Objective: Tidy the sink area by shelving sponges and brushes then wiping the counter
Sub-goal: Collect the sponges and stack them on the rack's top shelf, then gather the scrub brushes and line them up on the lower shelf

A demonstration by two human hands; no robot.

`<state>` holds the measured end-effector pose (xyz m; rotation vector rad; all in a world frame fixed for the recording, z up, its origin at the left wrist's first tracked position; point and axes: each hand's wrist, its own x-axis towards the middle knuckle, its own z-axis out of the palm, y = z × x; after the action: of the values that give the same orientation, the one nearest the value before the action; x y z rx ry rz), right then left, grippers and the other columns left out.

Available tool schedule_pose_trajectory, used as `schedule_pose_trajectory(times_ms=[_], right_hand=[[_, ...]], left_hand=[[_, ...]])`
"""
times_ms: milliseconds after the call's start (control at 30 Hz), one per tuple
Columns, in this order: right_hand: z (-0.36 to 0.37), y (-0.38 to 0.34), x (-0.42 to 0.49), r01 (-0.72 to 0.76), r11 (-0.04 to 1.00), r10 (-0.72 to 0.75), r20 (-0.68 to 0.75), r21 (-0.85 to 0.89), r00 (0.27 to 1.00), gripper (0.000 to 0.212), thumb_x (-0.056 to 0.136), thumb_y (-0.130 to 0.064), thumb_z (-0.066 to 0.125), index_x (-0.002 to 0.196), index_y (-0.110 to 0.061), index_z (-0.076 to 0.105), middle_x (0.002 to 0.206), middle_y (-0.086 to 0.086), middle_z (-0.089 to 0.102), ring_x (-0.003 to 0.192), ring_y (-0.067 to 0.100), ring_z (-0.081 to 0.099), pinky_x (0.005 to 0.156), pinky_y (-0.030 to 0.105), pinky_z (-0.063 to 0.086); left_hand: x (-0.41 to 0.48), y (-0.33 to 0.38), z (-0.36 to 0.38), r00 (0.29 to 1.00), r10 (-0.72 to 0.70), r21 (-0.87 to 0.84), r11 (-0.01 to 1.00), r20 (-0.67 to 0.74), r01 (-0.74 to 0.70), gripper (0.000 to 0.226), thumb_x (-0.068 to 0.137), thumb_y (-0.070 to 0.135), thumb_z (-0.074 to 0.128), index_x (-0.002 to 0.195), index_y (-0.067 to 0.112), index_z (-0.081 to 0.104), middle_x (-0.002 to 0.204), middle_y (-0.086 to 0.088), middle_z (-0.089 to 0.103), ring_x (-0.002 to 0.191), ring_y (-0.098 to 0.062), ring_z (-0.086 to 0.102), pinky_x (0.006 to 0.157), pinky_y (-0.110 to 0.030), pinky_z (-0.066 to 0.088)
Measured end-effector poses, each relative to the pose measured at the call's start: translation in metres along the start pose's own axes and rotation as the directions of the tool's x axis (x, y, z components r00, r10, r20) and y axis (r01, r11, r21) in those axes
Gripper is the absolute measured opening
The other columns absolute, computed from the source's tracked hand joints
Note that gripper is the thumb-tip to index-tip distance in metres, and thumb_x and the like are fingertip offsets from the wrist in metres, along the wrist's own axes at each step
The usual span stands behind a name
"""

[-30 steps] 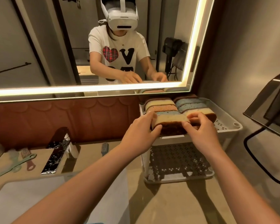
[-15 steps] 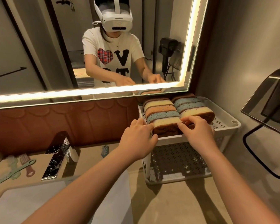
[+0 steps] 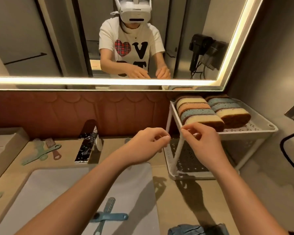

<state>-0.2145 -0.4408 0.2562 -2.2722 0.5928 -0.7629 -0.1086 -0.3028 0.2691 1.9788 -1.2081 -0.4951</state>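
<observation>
Plastic brushes (image 3: 41, 155) near the desk's (image 3: 176, 200) back-left corner looked light and stiff; their handles suited gripping. Left hand (image 3: 148, 143) and right hand (image 3: 202, 141) hung with fingers (image 3: 165, 138) loosely curled, empty.

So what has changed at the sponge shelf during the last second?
Both hands let go of the front sponge and drew back toward the person: left hand and right hand now hang empty before the rack. The sponges stay in two rows on top; the brushes lie untouched.
</observation>
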Motion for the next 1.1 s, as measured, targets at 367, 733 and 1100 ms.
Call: schedule_pose_trajectory(times_ms=[367, 733, 1100], right_hand=[[0.128, -0.051, -0.085, -0.105, 0.993, 0.063, 0.502, 0.054, 0.863, 0.009, 0.088, -0.026, 0.058, 0.094, -0.029, 0.064, 0.081, -0.004, 0.062, 0.068, 0.006, 0.053, 0.065, 0.023, 0.045], [0.232, -0.045, -0.197, -0.221, 0.941, 0.337, 0.650, -0.257, 0.681, 0.025, 0.087, -0.033, 0.058, 0.110, -0.025, 0.060, 0.100, -0.006, 0.059, 0.084, 0.015, 0.057, 0.077, 0.034, 0.048], [0.246, -0.052, -0.246, 0.177, 0.871, 0.346, 0.828, -0.458, 0.441, 0.079, 0.074, -0.050, 0.066, 0.140, -0.035, 0.026, 0.156, -0.003, 0.013, 0.144, 0.021, 0.007, 0.114, 0.035, 0.016]], left_hand=[[-0.133, -0.115, -0.037, 0.933, -0.308, -0.058, 0.944, 0.183, 0.323, 0.029, 0.098, 0.031, 0.038, 0.119, 0.020, 0.054, 0.105, 0.002, 0.062, 0.093, -0.010, 0.061, 0.087, -0.031, 0.050], [-0.284, -0.240, -0.028, 0.823, -0.563, -0.150, 0.809, 0.075, 0.568, 0.013, 0.094, 0.028, 0.050, 0.105, 0.030, 0.056, 0.101, 0.004, 0.061, 0.092, -0.011, 0.058, 0.080, -0.023, 0.046], [-0.380, -0.293, -0.028, 0.762, -0.640, 0.242, 0.727, -0.100, 0.642, 0.051, 0.080, 0.046, 0.064, 0.122, 0.025, 0.046, 0.124, 0.001, 0.046, 0.116, -0.018, 0.042, 0.091, -0.029, 0.037]])
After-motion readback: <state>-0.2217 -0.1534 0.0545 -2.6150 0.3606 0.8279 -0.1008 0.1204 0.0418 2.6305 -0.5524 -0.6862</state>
